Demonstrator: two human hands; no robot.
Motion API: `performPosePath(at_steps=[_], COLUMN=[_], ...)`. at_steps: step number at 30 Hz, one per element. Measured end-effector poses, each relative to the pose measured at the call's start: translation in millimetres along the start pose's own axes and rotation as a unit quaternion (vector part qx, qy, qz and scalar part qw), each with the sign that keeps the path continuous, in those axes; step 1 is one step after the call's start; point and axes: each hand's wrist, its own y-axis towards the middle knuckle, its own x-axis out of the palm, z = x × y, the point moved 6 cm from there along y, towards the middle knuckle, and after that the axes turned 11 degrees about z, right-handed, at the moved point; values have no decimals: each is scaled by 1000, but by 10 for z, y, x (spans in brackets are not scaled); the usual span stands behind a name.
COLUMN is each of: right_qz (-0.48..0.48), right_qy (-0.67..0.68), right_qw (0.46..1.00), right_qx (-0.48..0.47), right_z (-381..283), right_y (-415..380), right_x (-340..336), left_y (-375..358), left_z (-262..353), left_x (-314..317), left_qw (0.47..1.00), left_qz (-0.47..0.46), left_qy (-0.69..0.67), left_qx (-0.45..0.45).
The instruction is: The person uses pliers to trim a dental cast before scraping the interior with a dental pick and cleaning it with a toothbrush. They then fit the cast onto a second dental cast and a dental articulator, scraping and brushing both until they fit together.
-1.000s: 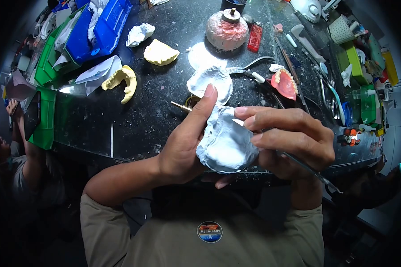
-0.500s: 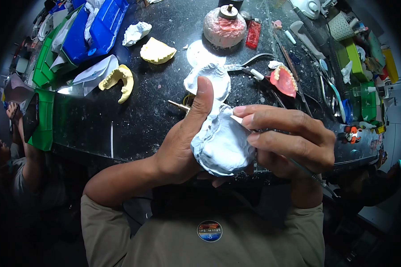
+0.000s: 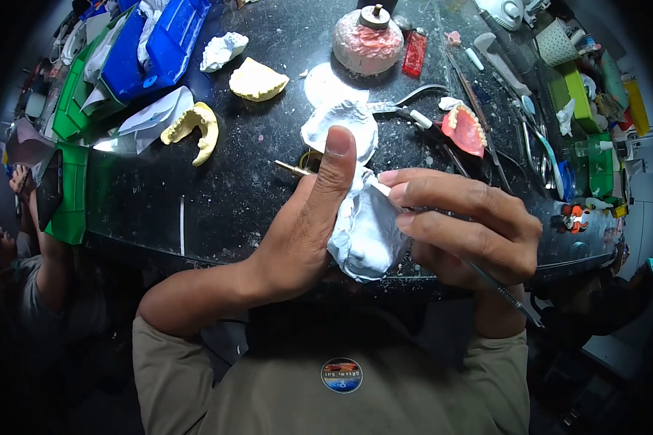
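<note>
My left hand (image 3: 297, 232) holds a white plaster piece (image 3: 366, 243) near the table's front edge, its thumb pointing up along the side. From the right, my right hand (image 3: 479, 228) pinches a thin metal tool (image 3: 497, 286); its fingertips are at the piece's upper right edge, and the tool's working end is hidden. Just beyond the hands lies another white plaster piece (image 3: 341, 127). A brass-coloured metal part (image 3: 292, 168) shows beside my left thumb. Farther right, a pink denture base with teeth (image 3: 464, 132) rests on the table.
Two yellow casts (image 3: 257, 80) (image 3: 199, 134) and a white lump (image 3: 223, 51) lie at the left, near blue (image 3: 178, 43) and green bins (image 3: 72, 196). A round burner (image 3: 368, 43), red lighter (image 3: 414, 53) and several tools stand or lie beyond. Another person's arm (image 3: 47, 250) is far left.
The white piece in my left hand has turned and tilted, showing a narrower face. My right hand has shifted slightly left, and the tool's rear end has dropped a little.
</note>
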Motion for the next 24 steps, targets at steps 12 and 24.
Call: performPosePath(at_steps=[12,24], right_qz=[11,38], right_qy=[-3,-23], right_qw=[1000,997], right_qx=[-11,-58], right_z=[8,-57], right_y=[-18,-31], right_x=[3,61], left_y=[5,-18], left_z=[-9,31], left_x=[4,19], left_qw=[999,999], left_qz=[-3,-13], left_qy=[-34,-29], left_qx=[-9,24])
